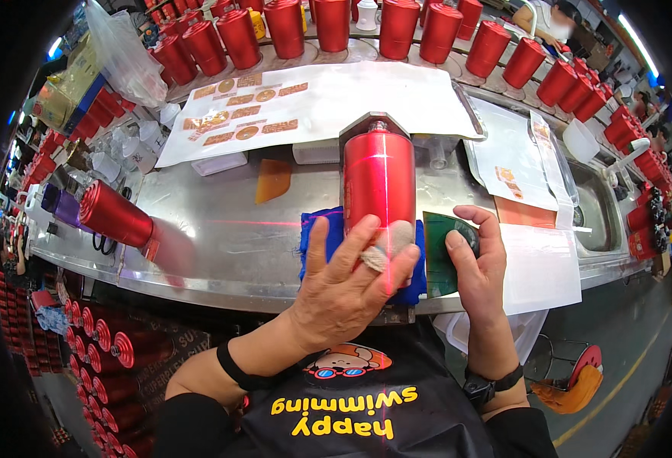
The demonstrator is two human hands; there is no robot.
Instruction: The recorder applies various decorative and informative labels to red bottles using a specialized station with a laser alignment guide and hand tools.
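Red canister (379,179) was seen over blue cloth (332,224), long axis 12–6 o'clock, about one o'clock from the nearer left hand (340,301), its spread fingers laid on it. Toward five o'clock, right hand (482,276) was curled at green sheet (438,267); grip could not be told.

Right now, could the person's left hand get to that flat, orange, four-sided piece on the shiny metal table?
Probably yes: the left hand is nearby, and nothing seems to block its way across the shiny metal table to the flat orange piece, though it's touching a red metallic cylinder.

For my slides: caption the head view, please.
Left hand on a red metallic canister, right hand by a green sheet.
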